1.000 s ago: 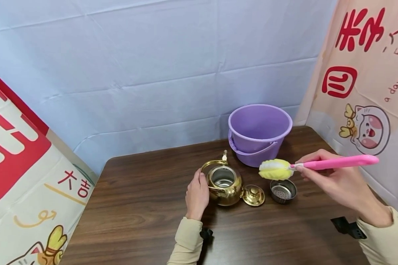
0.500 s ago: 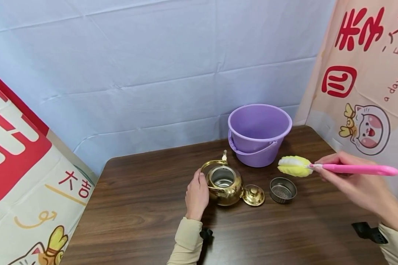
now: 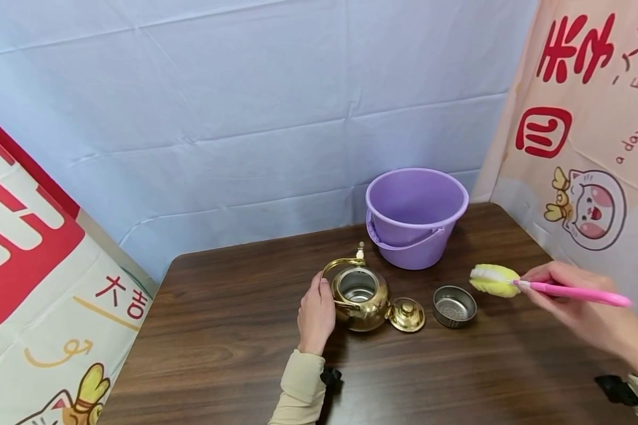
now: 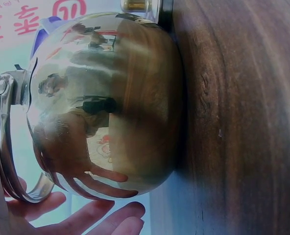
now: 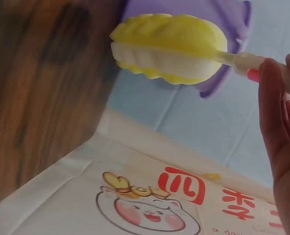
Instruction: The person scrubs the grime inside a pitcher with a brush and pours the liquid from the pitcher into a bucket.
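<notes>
My left hand (image 3: 316, 310) grips the bail handle of a shiny gold teapot (image 3: 369, 313) standing on the table with its top uncovered. In the left wrist view, thumb and forefinger are at the handle (image 4: 7, 132) while other fingers extend beside the teapot's body (image 4: 106, 107). At the right, my right hand (image 3: 585, 307) pinches a sponge brush (image 3: 494, 280) near the neck of its pink handle. The yellow and white sponge head (image 5: 167, 49) is in the air, pointing left. A gold lid (image 3: 407, 314) lies against the teapot's right side, with a metal strainer (image 3: 454, 306) farther right.
Behind the strainer, a purple bucket (image 3: 412, 242) stands at the back of the brown wooden table (image 3: 228, 319). A pale blue cloth (image 3: 234, 118) hangs behind the table, and printed cloths (image 3: 569, 177) flank it.
My right hand has carried the sponge brush to the right, away from above the strainer, then slightly lower. The left hand and teapot have kept their place.
</notes>
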Demonstrator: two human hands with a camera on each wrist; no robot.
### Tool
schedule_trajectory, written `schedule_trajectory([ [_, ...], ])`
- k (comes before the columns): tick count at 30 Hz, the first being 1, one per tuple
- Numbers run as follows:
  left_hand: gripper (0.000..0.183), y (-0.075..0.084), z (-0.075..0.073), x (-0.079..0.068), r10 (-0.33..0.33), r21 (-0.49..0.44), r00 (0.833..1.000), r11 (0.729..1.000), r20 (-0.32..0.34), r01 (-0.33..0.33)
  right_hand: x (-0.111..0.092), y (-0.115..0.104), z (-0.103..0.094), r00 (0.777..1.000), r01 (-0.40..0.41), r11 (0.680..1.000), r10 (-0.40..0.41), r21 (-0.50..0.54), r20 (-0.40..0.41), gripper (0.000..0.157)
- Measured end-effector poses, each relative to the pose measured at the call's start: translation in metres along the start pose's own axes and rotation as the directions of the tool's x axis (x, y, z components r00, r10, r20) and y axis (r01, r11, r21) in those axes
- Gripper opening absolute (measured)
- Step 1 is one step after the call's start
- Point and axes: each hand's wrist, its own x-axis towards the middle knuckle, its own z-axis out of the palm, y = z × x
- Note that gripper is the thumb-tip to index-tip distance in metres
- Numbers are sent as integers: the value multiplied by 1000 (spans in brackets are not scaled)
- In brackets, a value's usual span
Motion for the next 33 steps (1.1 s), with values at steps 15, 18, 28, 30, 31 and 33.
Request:
schedule_trajectory([
  [15, 43, -1, 1, 0, 2, 0, 1000, 1000, -1, -2, -37, 13, -1, 961, 124, 991, -106, -55, 257, 37],
  [18, 43, -1, 1, 0, 5, -6, 1000, 1000, 2, -5, -44, 18, 3, 944, 187, 982, -169, -38, 283, 49],
  [28, 44, 1, 0, 0, 3, -6, 1000, 1000, 6, -3, -77, 15, 0, 903, 239, 950, -141, -202, 406, 60],
  [30, 44, 1, 0, 0, 2, -5, 1000, 1000, 4, -2, -83, 16, 0, 895, 256, 933, -129, -254, 427, 62],
  [31, 45, 1, 0, 1, 2, -4, 1000, 1000, 4, -2, -85, 17, 1, 891, 267, 925, -130, -272, 435, 62],
  [33, 45, 1, -1, 0, 1, -3, 1000, 1000, 6, -1, -90, 18, 3, 884, 298, 905, -141, -304, 446, 63],
])
